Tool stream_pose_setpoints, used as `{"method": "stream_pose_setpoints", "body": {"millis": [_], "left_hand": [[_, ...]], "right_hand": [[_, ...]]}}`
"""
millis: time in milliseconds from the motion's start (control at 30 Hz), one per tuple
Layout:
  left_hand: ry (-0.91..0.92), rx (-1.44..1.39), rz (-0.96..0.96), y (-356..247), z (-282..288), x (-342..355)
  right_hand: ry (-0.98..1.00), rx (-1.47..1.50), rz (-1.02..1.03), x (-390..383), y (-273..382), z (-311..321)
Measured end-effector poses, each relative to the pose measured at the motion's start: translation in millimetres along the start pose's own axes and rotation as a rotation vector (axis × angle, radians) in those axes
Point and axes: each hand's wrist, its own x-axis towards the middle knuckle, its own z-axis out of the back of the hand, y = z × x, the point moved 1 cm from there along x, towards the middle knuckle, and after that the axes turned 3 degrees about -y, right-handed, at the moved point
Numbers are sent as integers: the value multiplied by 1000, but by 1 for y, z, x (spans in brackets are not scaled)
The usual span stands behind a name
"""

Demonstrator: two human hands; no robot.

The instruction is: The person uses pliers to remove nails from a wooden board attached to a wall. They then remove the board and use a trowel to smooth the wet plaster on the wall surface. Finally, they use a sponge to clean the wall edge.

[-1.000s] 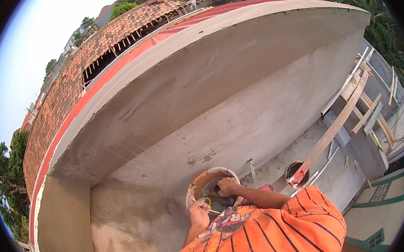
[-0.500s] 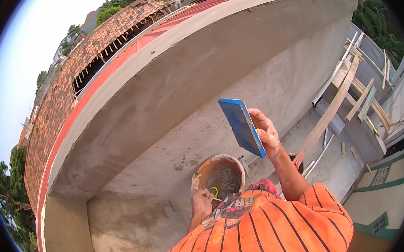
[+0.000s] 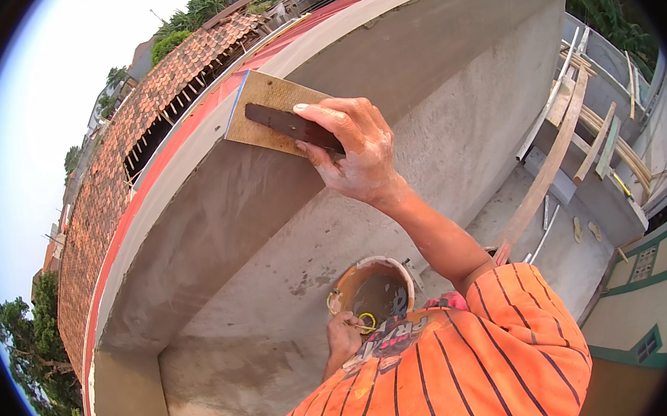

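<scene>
My right hand grips the dark handle of a plastering float, a flat rectangular board with a tan back and a blue edge. The float lies over the upper edge of the grey plastered wall, its face hidden from me. Lower down, my left hand is closed beside the rim of a mortar bucket. It holds something thin I cannot make out, next to a yellow ring. Wet grey mortar is inside the bucket.
Beyond the wall runs a tiled roof, with a red strip along the wall's top. Wooden planks and poles lie at the right. A pair of sandals rests on the floor below there.
My right hand has swung the float up and left from above the bucket to the wall's upper edge, turning its back toward me. My left hand stays by the bucket.
</scene>
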Motion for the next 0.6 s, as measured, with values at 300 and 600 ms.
{"method": "stream_pose_setpoints", "body": {"millis": [300,600], "left_hand": [[10,-3,-18,3,-5,-8],[8,50,24,5,-12,-7]], "right_hand": [[-357,-168,-626,-27,-119,70],[-169,31,-49,21,-11,9]]}}
